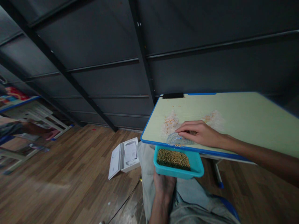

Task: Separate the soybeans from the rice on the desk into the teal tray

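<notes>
My right hand (198,132) pinches a clear plastic protractor (178,139), which rests flat on the table (252,121) by its front edge. A few orange grains (179,145) lie along that edge, in front of the protractor. Below it, my left hand (164,183) grips a turquoise tub (178,173) from underneath, its fingers partly hidden. Small round greenish-yellow beans (173,158) fill most of the tub's left and middle. Beyond the protractor is a pile of white and orange grains (171,123). Another such pile (213,119) lies behind my right hand.
A black flat object (173,95) sits at the table's back left edge. An opened white box (125,155) and a dark cable (126,200) are on the wood floor. At far left, a person's leg (35,129) shows under another table (18,104). A dark panelled wall (105,77) stands behind.
</notes>
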`<action>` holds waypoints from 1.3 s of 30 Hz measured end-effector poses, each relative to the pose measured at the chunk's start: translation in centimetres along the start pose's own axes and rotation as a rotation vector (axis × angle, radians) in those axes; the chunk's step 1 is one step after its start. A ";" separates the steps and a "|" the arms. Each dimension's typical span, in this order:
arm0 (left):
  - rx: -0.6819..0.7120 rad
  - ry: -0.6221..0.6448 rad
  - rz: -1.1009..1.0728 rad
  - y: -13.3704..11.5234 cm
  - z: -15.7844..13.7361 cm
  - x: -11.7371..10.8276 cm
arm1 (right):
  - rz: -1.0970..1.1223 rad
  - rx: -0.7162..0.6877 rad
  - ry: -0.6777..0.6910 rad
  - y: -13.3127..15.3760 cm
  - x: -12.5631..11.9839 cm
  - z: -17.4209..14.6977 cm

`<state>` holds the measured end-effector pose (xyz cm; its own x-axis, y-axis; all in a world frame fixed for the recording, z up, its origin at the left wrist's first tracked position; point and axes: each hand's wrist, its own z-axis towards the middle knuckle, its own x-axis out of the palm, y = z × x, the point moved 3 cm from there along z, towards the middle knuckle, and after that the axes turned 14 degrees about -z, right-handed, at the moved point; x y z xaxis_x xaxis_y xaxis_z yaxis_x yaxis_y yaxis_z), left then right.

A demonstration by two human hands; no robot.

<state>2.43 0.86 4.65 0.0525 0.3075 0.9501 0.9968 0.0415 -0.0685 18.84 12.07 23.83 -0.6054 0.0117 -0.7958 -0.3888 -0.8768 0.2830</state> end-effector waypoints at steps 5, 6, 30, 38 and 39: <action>-0.006 0.048 -0.007 -0.1 0.3 -0.5 | 0.014 -0.013 -0.006 0.1 0.0 0.1; -0.003 0.048 -0.009 -0.1 0.3 -0.6 | 0.021 -0.018 -0.004 0.2 0.0 0.1; 0.004 0.002 0.023 -0.1 0.0 -0.3 | -0.139 0.030 -0.018 -0.5 0.2 -0.1; 0.026 -0.036 0.051 -0.2 -0.1 -0.2 | -0.221 0.121 -0.102 -1.7 -1.0 0.1; 0.025 -0.028 0.053 -0.1 -0.1 -0.2 | -0.229 0.133 -0.116 -1.9 -1.1 0.1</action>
<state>2.27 0.69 4.49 0.1030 0.3367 0.9360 0.9908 0.0483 -0.1264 20.18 13.82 24.27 -0.5642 0.2636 -0.7824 -0.6072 -0.7746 0.1769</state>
